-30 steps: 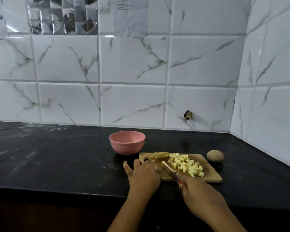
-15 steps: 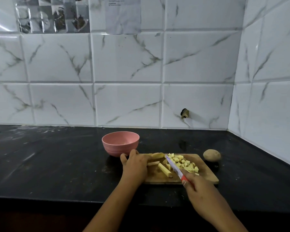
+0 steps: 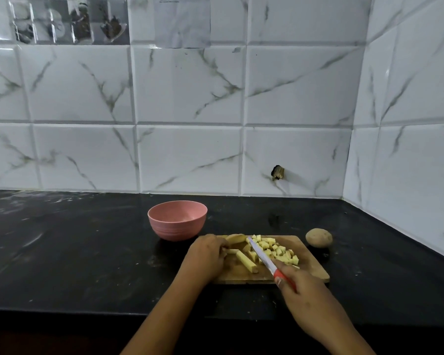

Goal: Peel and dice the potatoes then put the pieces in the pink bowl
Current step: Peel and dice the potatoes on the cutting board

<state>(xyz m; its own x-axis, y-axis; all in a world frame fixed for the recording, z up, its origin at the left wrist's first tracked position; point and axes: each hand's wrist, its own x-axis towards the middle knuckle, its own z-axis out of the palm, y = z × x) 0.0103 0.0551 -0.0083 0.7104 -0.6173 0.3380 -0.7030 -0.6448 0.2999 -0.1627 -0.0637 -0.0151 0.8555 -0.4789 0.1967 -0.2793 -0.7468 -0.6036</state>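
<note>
On the black counter lies a wooden cutting board point(image 3: 310, 267). A pile of diced potato cubes point(image 3: 274, 248) covers its far right part. A long potato stick point(image 3: 246, 261) lies near the middle, and a peeled potato slab point(image 3: 235, 238) sits at the far left corner. My left hand point(image 3: 207, 254) rests curled on the board's left end, fingers on a thin potato strip. My right hand point(image 3: 303, 295) grips the red handle of a knife point(image 3: 260, 257) whose blade slants between the stick and the cubes. The pink bowl point(image 3: 177, 220) stands behind the board to the left, with nothing visible inside.
One unpeeled potato point(image 3: 319, 237) sits on the counter just right of the board. Marble-tiled walls meet in a corner at the right. A small dark hole point(image 3: 277, 172) marks the back wall. Dark counter point(image 3: 75, 252) stretches away to the left.
My left hand moved from the board's near left edge up to the potato pieces at the far left. The knife swung so its blade points away, beside the cubes. The potato stick came into view.
</note>
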